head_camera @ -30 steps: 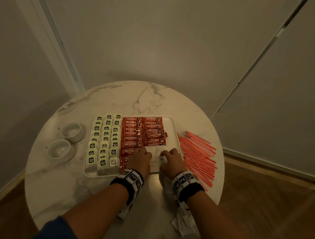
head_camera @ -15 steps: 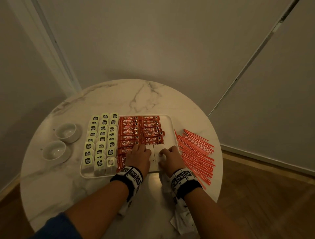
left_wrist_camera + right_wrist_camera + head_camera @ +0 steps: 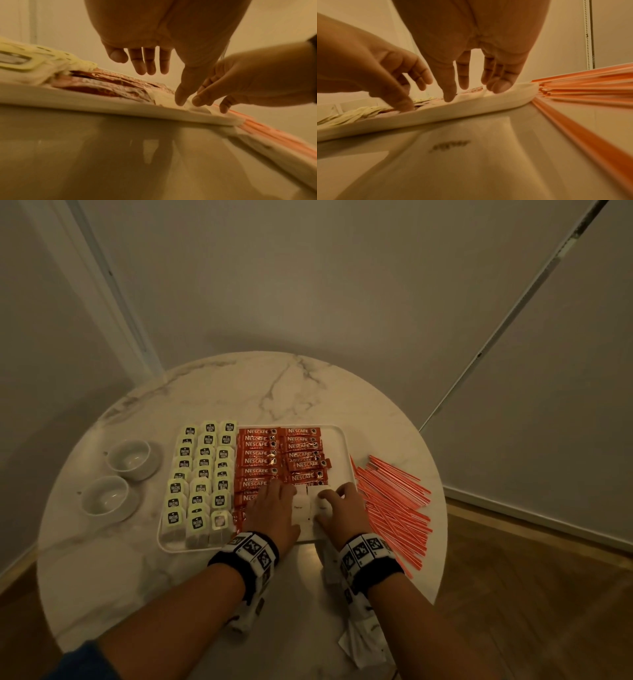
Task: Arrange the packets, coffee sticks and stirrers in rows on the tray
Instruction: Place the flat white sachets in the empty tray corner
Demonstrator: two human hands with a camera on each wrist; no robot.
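A white tray (image 3: 334, 440) on the round marble table holds rows of green-labelled tea packets (image 3: 202, 477) at its left and red coffee sticks (image 3: 260, 462) in its middle. Two white packets (image 3: 303, 506) lie side by side at the tray's near right. My left hand (image 3: 274, 505) rests over the near coffee sticks, its thumb (image 3: 181, 94) pressing the left white packet. My right hand (image 3: 344, 508) touches the right white packet with thumb (image 3: 449, 94) and straight fingertips. Orange stirrers (image 3: 394, 501) lie loose on the table, right of the tray.
Two empty white bowls (image 3: 128, 457) (image 3: 106, 498) stand left of the tray. More white packets (image 3: 363, 642) lie on the table under my right wrist, and some (image 3: 246, 614) under my left. The table edge is close on the right; walls stand behind.
Both hands stay on the two white packets, with only small shifts of the fingers. The head view has drifted slightly.
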